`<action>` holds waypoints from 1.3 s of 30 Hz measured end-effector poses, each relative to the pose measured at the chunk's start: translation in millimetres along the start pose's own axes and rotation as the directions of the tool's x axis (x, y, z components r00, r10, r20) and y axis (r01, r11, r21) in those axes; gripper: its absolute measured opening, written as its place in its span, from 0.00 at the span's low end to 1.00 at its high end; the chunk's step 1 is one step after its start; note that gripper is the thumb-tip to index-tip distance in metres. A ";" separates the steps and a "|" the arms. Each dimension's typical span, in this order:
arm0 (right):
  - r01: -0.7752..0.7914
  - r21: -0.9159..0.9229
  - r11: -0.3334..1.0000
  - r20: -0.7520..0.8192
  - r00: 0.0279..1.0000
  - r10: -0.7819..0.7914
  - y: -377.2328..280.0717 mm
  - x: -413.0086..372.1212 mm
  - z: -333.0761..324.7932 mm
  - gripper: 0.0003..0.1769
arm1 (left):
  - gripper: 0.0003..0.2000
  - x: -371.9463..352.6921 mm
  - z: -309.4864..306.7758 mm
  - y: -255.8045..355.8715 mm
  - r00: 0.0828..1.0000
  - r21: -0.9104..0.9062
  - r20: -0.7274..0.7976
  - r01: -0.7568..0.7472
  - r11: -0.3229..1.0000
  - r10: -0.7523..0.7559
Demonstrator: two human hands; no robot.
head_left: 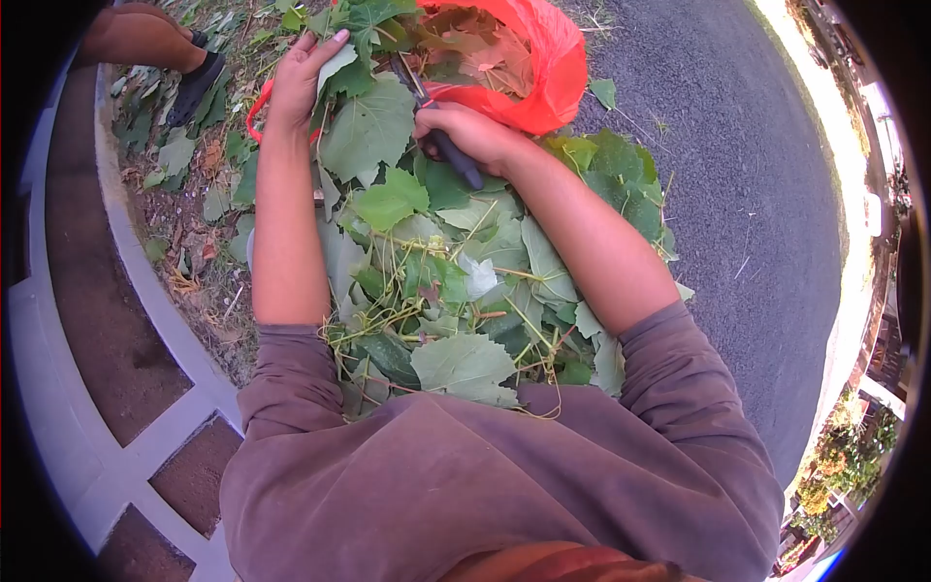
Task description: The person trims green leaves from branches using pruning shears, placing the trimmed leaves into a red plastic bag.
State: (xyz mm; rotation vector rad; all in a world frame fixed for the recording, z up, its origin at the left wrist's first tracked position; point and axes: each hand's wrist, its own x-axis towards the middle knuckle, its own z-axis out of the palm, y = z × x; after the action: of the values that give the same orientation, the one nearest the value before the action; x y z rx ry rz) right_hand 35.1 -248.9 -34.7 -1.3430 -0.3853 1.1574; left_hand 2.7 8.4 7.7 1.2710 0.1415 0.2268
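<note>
At the upper left of the view, my left hand [303,78] pinches green vine leaves [369,121] between thumb and fingers. Wrapped around the dark handles of cutting shears [448,147] is my right hand [464,136]; the metal blades point up toward the leaves. Just beyond the shears lies an open red plastic bag [558,73] with leaves inside. A large heap of cut leaves [464,367] with thin stems and tendrils spreads between my forearms, up against my shirt.
Another person's leg [145,39] and dark shoe [196,89] are at the upper left. Leaf-littered soil [208,301] lies left of the heap, beside a pale concrete curb [145,262]. Grey asphalt [756,242] stretches along the right.
</note>
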 end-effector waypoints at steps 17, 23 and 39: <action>0.018 0.061 0.998 -0.068 0.998 -0.014 -5.0 -3.3 2.9 0.15 | 0.20 -4.6 17.4 -11.1 0.994 0.282 -0.002 0.103 0.954 -0.107; 0.025 -0.059 0.998 -0.060 0.998 -0.028 -3.3 0.2 1.1 0.16 | 0.21 5.0 1.7 -16.0 0.996 0.283 -0.041 0.090 0.955 -0.082; 0.009 0.057 0.998 -0.118 0.993 -0.003 -7.5 -3.7 0.6 0.14 | 0.19 -11.3 32.7 -17.3 0.993 0.352 0.112 -0.002 0.936 -0.040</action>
State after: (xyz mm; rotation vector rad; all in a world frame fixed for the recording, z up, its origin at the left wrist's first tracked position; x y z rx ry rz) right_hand 36.1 -250.2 -26.5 -1.3518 -0.2689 1.0710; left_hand 0.8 -29.5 0.4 1.6359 0.0950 0.1109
